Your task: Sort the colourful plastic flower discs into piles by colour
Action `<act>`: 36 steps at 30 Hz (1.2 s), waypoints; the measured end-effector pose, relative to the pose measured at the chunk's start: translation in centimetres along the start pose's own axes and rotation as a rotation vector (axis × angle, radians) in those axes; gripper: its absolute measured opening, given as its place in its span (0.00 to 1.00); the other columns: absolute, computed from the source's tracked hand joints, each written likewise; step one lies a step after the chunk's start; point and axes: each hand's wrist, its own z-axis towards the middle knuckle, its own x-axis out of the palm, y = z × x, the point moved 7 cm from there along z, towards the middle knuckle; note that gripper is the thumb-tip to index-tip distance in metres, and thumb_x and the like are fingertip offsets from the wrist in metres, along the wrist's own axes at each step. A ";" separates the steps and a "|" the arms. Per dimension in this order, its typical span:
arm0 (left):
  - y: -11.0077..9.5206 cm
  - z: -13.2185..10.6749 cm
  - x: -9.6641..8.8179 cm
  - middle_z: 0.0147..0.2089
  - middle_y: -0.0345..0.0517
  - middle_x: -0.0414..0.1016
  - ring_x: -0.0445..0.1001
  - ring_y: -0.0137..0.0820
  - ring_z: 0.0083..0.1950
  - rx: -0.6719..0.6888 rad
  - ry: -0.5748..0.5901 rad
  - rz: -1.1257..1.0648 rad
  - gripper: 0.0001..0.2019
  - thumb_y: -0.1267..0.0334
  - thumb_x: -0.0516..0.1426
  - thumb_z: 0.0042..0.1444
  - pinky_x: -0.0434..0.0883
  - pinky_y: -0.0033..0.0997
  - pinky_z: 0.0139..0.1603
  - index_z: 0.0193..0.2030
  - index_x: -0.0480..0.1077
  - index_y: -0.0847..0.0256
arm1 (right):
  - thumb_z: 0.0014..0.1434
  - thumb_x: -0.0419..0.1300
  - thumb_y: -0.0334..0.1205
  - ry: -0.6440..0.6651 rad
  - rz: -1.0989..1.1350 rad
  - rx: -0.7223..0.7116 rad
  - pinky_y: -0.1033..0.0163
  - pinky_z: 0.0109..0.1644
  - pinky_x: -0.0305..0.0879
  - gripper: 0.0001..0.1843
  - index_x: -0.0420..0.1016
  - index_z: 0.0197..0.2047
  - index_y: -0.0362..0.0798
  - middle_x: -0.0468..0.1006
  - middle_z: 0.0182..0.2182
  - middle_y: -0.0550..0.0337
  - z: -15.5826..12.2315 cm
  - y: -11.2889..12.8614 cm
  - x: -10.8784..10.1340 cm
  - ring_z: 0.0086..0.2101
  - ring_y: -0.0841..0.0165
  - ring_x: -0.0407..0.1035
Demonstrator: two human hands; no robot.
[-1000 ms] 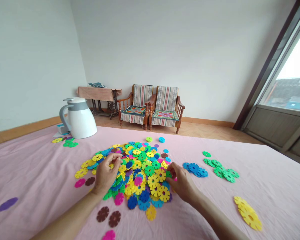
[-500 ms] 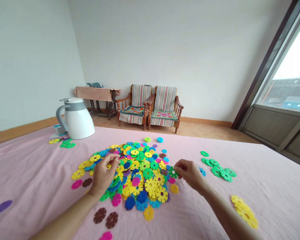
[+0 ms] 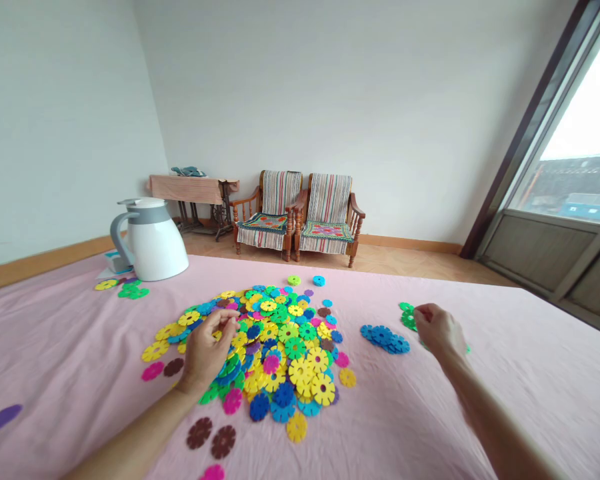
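Observation:
A heap of colourful plastic snowflake discs (image 3: 300, 371) lies on the pink cloth in front of me. Over the heap's left side hovers my left hand (image 3: 211, 343), fingers loosely curled, with a gap between thumb and forefinger and no disc visible in it. My right hand (image 3: 439, 328) is farther right, above a group of green discs that it partly covers. Its thumb and forefinger pinch a green snowflake disc (image 3: 409, 320), whose edge is partly hidden by the fingertips. Left of that hand is a cluster of blue discs (image 3: 386, 339).
A white jug with a grey handle (image 3: 159, 245) stands at the back left, with a few green discs (image 3: 133, 291) beside it. Brown discs (image 3: 223, 441) and a purple disc (image 3: 1, 419) lie nearer me. Beyond the cloth (image 3: 530, 373) are two wooden armchairs (image 3: 327, 208).
My right hand has moved right from the heap's edge to the green group, carrying the green disc. The blue cluster is now uncovered. My left hand has stayed in place.

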 end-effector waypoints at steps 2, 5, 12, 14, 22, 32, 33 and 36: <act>0.1 0.0 0.1 0.30 0.41 0.74 0.76 0.33 0.32 0.000 0.004 0.003 0.11 0.55 0.52 0.55 0.71 0.28 0.34 0.38 0.69 0.60 | 0.54 0.49 0.46 -0.038 -0.078 0.075 0.58 0.33 0.61 0.18 0.77 0.40 0.50 0.79 0.37 0.46 0.6 -1.9 -0.5 0.36 0.55 0.73; 0.2 0.0 0.1 0.30 0.41 0.75 0.76 0.34 0.33 -0.001 0.006 0.004 0.11 0.56 0.52 0.55 0.71 0.28 0.34 0.38 0.69 0.60 | 0.55 0.48 0.44 -0.075 -0.091 0.095 0.55 0.35 0.61 0.20 0.75 0.45 0.51 0.79 0.41 0.45 0.8 -2.7 -0.6 0.37 0.54 0.73; 0.0 -0.1 0.1 0.28 0.41 0.75 0.75 0.33 0.30 -0.019 -0.002 -0.024 0.11 0.55 0.53 0.55 0.71 0.28 0.32 0.37 0.69 0.60 | 0.54 0.50 0.42 0.107 0.220 -0.324 0.62 0.38 0.64 0.14 0.75 0.37 0.49 0.80 0.32 0.56 -2.8 5.9 2.8 0.33 0.64 0.73; 0.0 -0.1 0.1 0.28 0.41 0.75 0.75 0.33 0.29 -0.017 -0.003 -0.034 0.11 0.55 0.53 0.55 0.71 0.28 0.32 0.37 0.69 0.60 | 0.54 0.50 0.40 0.221 0.301 -0.487 0.63 0.37 0.65 0.13 0.75 0.34 0.49 0.79 0.29 0.57 -5.3 9.9 4.1 0.31 0.65 0.72; 0.3 -0.2 0.0 0.29 0.42 0.75 0.74 0.33 0.29 -0.028 0.007 -0.050 0.11 0.55 0.53 0.55 0.71 0.28 0.30 0.37 0.68 0.60 | 0.52 0.57 0.37 0.392 0.308 -0.779 0.58 0.49 0.61 0.14 0.76 0.42 0.47 0.76 0.39 0.51 -11.7 18.7 7.4 0.44 0.61 0.67; 0.1 -0.1 0.0 0.29 0.42 0.75 0.75 0.33 0.29 -0.018 0.002 -0.036 0.11 0.56 0.52 0.55 0.71 0.28 0.31 0.37 0.69 0.60 | 0.49 0.56 0.32 0.377 0.393 -0.666 0.65 0.39 0.64 0.11 0.75 0.36 0.48 0.77 0.32 0.58 -11.5 18.3 7.8 0.34 0.67 0.70; 0.2 -0.1 0.0 0.29 0.42 0.75 0.75 0.33 0.29 -0.019 0.002 -0.036 0.11 0.56 0.52 0.55 0.71 0.28 0.31 0.37 0.69 0.60 | 0.50 0.55 0.32 0.371 0.404 -0.649 0.66 0.37 0.65 0.10 0.74 0.36 0.48 0.78 0.30 0.59 -11.4 18.0 7.7 0.32 0.69 0.70; 0.3 -0.1 0.0 0.28 0.42 0.75 0.75 0.34 0.30 -0.022 -0.003 -0.028 0.11 0.55 0.53 0.54 0.71 0.28 0.31 0.36 0.69 0.60 | 0.52 0.53 0.34 0.332 0.407 -0.572 0.67 0.33 0.64 0.10 0.74 0.34 0.49 0.78 0.29 0.61 -10.1 16.4 6.9 0.29 0.70 0.71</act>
